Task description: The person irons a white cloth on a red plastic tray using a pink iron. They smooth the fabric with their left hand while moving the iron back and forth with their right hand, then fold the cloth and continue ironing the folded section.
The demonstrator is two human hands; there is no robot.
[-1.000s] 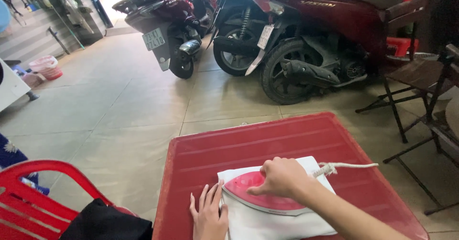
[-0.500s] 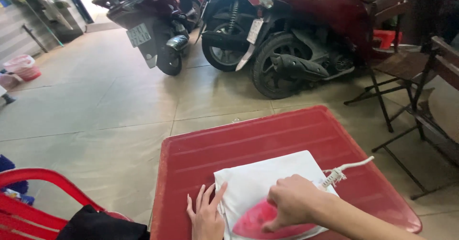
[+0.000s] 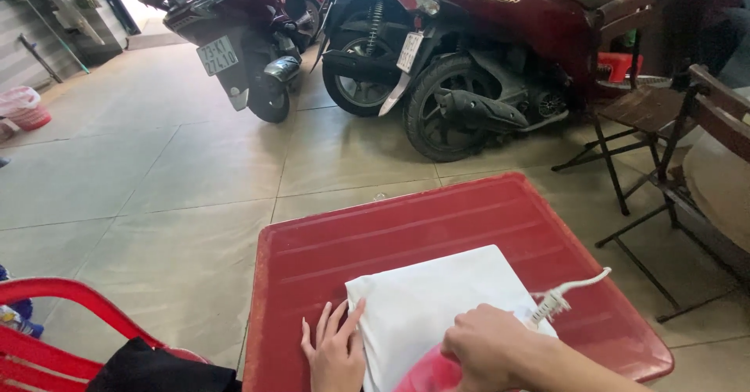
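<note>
You are looking down at a red plastic surface [image 3: 437, 228] on a tiled floor [image 3: 156, 181]. A folded white cloth [image 3: 437, 302] lies on the near part of it, squared up and flat.

Your left hand [image 3: 336, 349] rests flat at the cloth's left edge, fingers spread and slightly splayed, pinning the fabric rather than gripping anything. Your right hand [image 3: 488, 345] is closed around the handle of a pink iron [image 3: 426, 376], which sits on the near end of the cloth, just right of your left hand and mostly cut off by the bottom of the view. The iron's white cord [image 3: 562, 294] leaves from beyond your right hand and runs off to the right across the surface.

As for progress: the far part of the cloth, ahead of both hands, looks smooth with no obvious creases, so that stretch seems pressed. The near strip under the iron and beneath your hands is hidden, so you cannot judge whether it is finished. The cloth is one folded piece; whether its underside has been pressed cannot be told.

Well beyond your hands stand parked scooters [image 3: 469, 56]. To your right is a dark folding chair [image 3: 648, 119]. To your left, close by, is a red plastic chair [image 3: 47, 329] with a black garment [image 3: 156, 368] on it.
</note>
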